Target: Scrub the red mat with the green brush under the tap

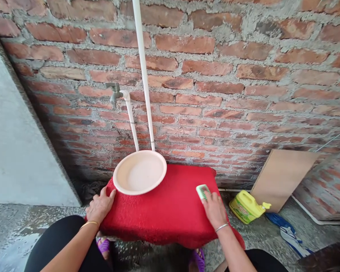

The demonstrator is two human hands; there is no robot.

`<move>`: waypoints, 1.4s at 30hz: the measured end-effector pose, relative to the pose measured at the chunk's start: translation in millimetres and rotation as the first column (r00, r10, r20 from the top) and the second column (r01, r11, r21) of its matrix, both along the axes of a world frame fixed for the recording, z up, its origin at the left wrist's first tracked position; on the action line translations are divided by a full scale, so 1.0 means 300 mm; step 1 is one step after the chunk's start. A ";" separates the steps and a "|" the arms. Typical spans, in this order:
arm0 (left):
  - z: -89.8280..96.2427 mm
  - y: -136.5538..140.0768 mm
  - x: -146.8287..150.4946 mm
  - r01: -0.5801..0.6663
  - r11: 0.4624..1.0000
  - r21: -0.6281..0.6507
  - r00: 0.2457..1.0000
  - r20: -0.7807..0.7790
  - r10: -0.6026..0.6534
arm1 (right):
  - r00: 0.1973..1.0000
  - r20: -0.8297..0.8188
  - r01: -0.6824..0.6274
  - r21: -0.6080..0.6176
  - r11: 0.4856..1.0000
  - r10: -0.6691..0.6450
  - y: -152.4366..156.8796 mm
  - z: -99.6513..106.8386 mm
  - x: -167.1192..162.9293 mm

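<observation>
Green-and-white brush [201,191] lay at 5 o'clock in view, on red cloth [170,211]: probably light, stiff, slippery if wet; best held by its long sides. Right hand [215,211] touched its near end; couldn't tell if that grip was clamped. From it: left hand [99,206], fingers apart on soft cloth edge, 9; smooth, shallow, round basin [144,175], 10; yellow plastic jug [243,207], 4; rough brick wall [209,68], 12.

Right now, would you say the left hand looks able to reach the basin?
Probably yes: the left hand rests on the red cloth close beside the basin, with nothing visible between them.
</observation>
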State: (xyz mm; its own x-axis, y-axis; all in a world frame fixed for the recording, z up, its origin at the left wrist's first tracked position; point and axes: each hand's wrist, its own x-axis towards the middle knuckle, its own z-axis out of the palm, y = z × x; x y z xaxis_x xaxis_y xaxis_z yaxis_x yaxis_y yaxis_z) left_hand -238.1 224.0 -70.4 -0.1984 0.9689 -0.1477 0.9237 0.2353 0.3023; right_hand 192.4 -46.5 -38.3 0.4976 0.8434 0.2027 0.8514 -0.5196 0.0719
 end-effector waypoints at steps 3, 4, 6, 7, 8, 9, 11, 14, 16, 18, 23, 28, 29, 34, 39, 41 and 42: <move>0.002 0.000 0.003 -0.005 1.000 0.002 1.000 0.004 0.005 | 0.955 -0.047 0.293 0.006 0.956 -0.292 -0.040 0.032 0.161; 0.005 -0.001 0.005 -0.008 1.000 0.001 1.000 0.003 0.008 | 0.935 -0.066 0.351 0.019 0.936 -0.349 -0.047 0.038 0.194; 0.013 -0.006 0.010 -0.011 1.000 -0.006 1.000 0.000 0.011 | 0.924 -0.094 0.376 0.067 0.924 -0.369 -0.044 0.040 0.222; 0.019 -0.009 0.013 -0.010 1.000 -0.010 1.000 -0.002 0.010 | 0.938 -0.100 0.341 0.104 0.934 -0.331 -0.033 0.037 0.216; 0.025 -0.012 0.017 -0.009 1.000 -0.015 1.000 -0.004 0.009 | 0.959 -0.102 0.276 0.145 0.950 -0.263 -0.015 0.033 0.195; 0.032 -0.015 0.020 -0.008 1.000 -0.018 1.000 -0.006 0.008 | 0.980 -0.098 0.186 0.186 0.965 -0.170 0.006 0.027 0.161; 0.042 -0.020 0.026 -0.009 1.000 -0.023 1.000 -0.005 0.008 | 0.995 -0.075 -0.040 0.251 0.967 0.060 0.053 0.011 0.057; 0.048 -0.024 0.028 -0.011 1.000 -0.022 1.000 -0.002 0.011 | 0.911 -0.022 -0.391 0.267 0.881 0.411 0.100 -0.021 -0.156; 0.046 -0.025 0.027 -0.009 1.000 -0.007 1.000 -0.004 0.009 | 0.813 0.004 -0.567 0.236 0.789 0.583 0.112 -0.045 -0.294; 0.041 -0.027 0.026 -0.006 1.000 0.015 1.000 -0.009 0.006 | 0.737 0.022 -0.666 0.199 0.719 0.676 0.121 -0.066 -0.389; 0.034 -0.030 0.026 0.002 0.999 0.045 1.000 -0.011 -0.001 | 0.849 0.035 -0.527 0.118 0.842 0.527 0.164 -0.067 -0.316; 0.043 -0.033 0.033 0.003 0.999 0.042 1.000 0.006 -0.004 | 0.999 0.033 0.001 0.070 0.998 -0.003 0.123 -0.020 0.065; 0.047 -0.034 0.035 0.003 0.999 0.038 1.000 0.010 -0.003 | 0.993 0.037 0.112 0.085 0.990 -0.116 0.100 -0.014 0.133; 0.059 -0.041 0.045 -0.007 0.999 0.034 1.000 0.026 0.006 | 0.960 0.053 0.255 0.227 0.940 -0.274 0.043 -0.004 0.243; 0.058 -0.041 0.043 -0.011 0.999 0.041 0.999 0.041 0.009 | 0.955 0.028 -0.291 0.270 0.918 0.294 0.128 -0.032 -0.072; 0.055 -0.041 0.040 -0.010 0.999 0.039 0.999 0.040 0.009 | 0.868 0.020 -0.484 0.261 0.835 0.497 0.151 -0.053 -0.244; 0.054 -0.040 0.037 -0.010 0.999 0.038 0.999 0.038 0.008 | 0.832 0.029 -0.544 0.245 0.803 0.555 0.159 -0.064 -0.319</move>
